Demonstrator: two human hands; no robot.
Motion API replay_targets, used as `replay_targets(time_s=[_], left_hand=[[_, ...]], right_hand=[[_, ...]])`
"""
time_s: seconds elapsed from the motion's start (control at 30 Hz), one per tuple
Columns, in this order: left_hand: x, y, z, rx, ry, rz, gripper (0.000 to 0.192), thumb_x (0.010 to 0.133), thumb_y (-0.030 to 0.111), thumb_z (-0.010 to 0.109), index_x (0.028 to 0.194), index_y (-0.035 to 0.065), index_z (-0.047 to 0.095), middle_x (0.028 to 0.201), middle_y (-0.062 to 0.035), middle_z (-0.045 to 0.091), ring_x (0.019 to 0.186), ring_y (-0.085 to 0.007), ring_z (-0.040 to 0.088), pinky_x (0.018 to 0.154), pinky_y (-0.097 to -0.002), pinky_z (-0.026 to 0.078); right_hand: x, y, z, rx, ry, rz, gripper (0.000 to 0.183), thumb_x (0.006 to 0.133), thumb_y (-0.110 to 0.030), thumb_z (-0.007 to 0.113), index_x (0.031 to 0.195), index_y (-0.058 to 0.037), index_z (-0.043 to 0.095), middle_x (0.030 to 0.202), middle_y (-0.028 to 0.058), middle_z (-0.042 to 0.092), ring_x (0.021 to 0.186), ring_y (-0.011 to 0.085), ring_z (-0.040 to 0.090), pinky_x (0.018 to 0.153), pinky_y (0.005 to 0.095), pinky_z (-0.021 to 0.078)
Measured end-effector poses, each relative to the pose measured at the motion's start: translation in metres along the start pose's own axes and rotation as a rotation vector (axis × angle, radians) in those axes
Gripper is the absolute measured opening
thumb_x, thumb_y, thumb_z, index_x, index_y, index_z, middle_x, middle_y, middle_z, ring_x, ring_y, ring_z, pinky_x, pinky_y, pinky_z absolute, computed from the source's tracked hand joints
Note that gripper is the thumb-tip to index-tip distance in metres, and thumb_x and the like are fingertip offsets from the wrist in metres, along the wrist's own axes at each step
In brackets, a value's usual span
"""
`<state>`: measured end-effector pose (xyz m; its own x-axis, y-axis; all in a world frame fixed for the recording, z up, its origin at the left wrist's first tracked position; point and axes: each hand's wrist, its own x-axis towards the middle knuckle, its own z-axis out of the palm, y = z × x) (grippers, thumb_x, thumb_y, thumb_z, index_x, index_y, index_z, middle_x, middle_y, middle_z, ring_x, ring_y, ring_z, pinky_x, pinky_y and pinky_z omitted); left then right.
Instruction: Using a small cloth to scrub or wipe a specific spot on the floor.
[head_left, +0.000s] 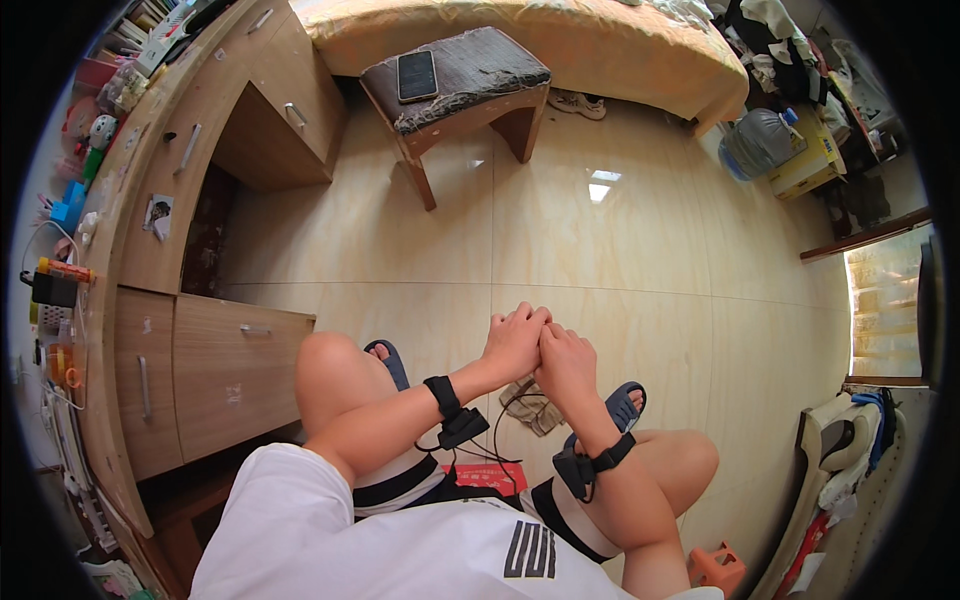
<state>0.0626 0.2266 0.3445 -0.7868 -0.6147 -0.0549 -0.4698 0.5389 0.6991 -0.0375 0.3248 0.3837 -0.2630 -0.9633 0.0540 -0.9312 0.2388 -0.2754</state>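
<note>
Above the floor between my knees, my left hand (516, 341) and my right hand (568, 360) meet, touching along their thumb sides. Their backs face up and the fingers curl down and away. Both palms are hidden, so whether anything is held does not show. Each forearm wears a black strap with a small black box, the left box (463, 428) and the right box (576, 474), and thin black cables (493, 450) hang from them. Below my hands a crumpled beige-brown cloth-like thing (531, 409) lies on the tiles. A red sheet or bag (491, 478) with writing sits nearer my lap.
A worn padded stool (480, 67) stands ahead, bearing a smartphone (417, 76). Left is a cluttered wooden desk (240, 367); a bed (525, 37) spans the far side. A large water bottle (754, 142) stands far right. An orange plastic stool (716, 568) is behind my right knee.
</note>
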Motion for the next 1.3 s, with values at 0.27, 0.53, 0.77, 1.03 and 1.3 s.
replay_targets(time_s=[0.27,0.53,0.77,1.03,1.3], left_hand=[[-0.0005,0.0025,-0.002,0.042,-0.025,-0.006,0.027,0.094,0.017,0.067,0.12,0.0135,0.063,0.112,-0.0093,0.064,0.104,-0.0314,0.065,0.093,-0.0469,0.04],[0.0018,0.0012,0.0005,0.02,-0.02,0.005,0.027,0.094,0.017,0.068,0.12,0.0134,0.062,0.113,-0.0093,0.064,0.108,-0.0311,0.063,0.092,-0.047,0.04],[0.0029,0.0026,0.0012,-0.003,-0.033,0.0,0.029,0.093,0.015,0.068,0.12,0.0127,0.061,0.113,-0.0089,0.063,0.11,-0.0308,0.061,0.092,-0.0462,0.04],[0.0044,0.004,0.0,-0.005,-0.046,-0.009,0.028,0.093,0.015,0.068,0.12,0.0124,0.061,0.113,-0.0093,0.063,0.11,-0.0311,0.061,0.09,-0.046,0.039],[0.004,0.0023,0.0001,0.0,-0.021,0.012,0.028,0.093,0.015,0.067,0.121,0.0122,0.061,0.112,-0.0097,0.063,0.11,-0.0314,0.061,0.09,-0.0459,0.04]], right_hand=[[-0.0026,0.0003,0.0021,-0.027,0.005,-0.002,0.03,0.072,-0.003,0.074,0.1,-0.0058,0.066,0.094,0.0067,0.069,0.086,0.0268,0.068,0.073,0.0402,0.0507],[-0.0012,0.0017,0.0011,-0.011,0.009,-0.01,0.028,0.072,-0.003,0.073,0.1,-0.0059,0.066,0.094,0.0069,0.069,0.086,0.027,0.068,0.073,0.0403,0.0511],[0.0003,0.001,-0.0034,-0.016,-0.038,0.009,0.027,0.076,-0.003,0.072,0.102,-0.0053,0.067,0.097,0.0078,0.071,0.088,0.0281,0.069,0.074,0.0413,0.0524],[0.0005,0.0026,-0.0014,-0.003,-0.036,0.012,0.029,0.074,-0.003,0.073,0.102,-0.0048,0.067,0.097,0.0084,0.071,0.087,0.0285,0.07,0.074,0.0418,0.0524],[0.0019,0.0014,-0.0024,0.007,-0.042,0.011,0.032,0.074,-0.002,0.074,0.105,-0.0056,0.067,0.098,0.0081,0.071,0.089,0.0289,0.07,0.074,0.0428,0.0522]])
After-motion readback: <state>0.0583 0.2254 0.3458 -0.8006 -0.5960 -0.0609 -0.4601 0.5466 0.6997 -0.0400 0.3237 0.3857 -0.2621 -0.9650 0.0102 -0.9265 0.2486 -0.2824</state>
